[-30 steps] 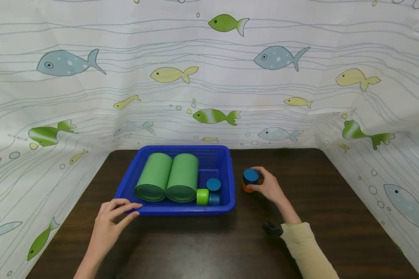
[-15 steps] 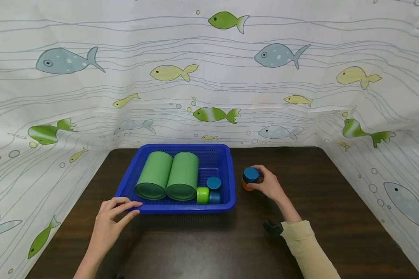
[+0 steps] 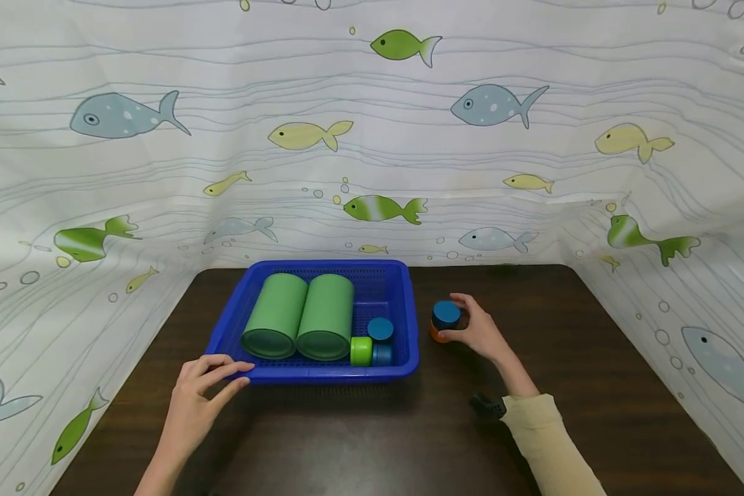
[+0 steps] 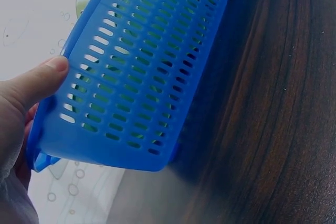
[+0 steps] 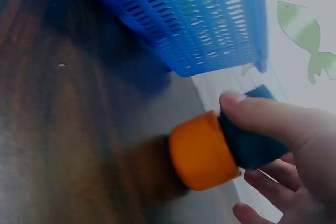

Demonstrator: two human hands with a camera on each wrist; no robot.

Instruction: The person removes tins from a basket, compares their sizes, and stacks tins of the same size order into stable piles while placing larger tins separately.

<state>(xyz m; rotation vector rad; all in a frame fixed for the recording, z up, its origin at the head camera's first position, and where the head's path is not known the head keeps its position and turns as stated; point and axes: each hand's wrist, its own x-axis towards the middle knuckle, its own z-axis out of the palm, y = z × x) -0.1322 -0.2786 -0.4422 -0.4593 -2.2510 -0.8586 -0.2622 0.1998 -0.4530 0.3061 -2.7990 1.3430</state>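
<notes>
Head view. A blue basket point(image 3: 235, 327) is set on the dark table point(image 3: 595, 358), towards the back edge where the fish-print curtain point(image 3: 372, 138) meets it; bare tabletop is seen in front of the basket and to its right. Two green cans point(image 3: 300, 317) lie side by side in the basket, with a green cap point(image 3: 360, 350) and two blue caps point(image 3: 381, 337) beside them. The left hand point(image 3: 198, 396) is laid at the basket's near left corner, fingers bent over the rim. The right hand point(image 3: 480, 331) is curled round a small stack point(image 3: 444, 321), a blue piece on an orange one, standing on the table just right of the basket and apart from it.

Left wrist view. The basket's slotted wall point(image 4: 152, 72) is seen close, its rim pinched by the thumb point(image 4: 39, 82); open table lies beside it.

Right wrist view. The stack is gripped, the thumb point(image 5: 262, 116) pressed across the blue piece point(image 5: 252, 145) and the other fingers wrapped behind; the orange piece point(image 5: 202, 150) protrudes free. A strip of table separates it from the basket.
</notes>
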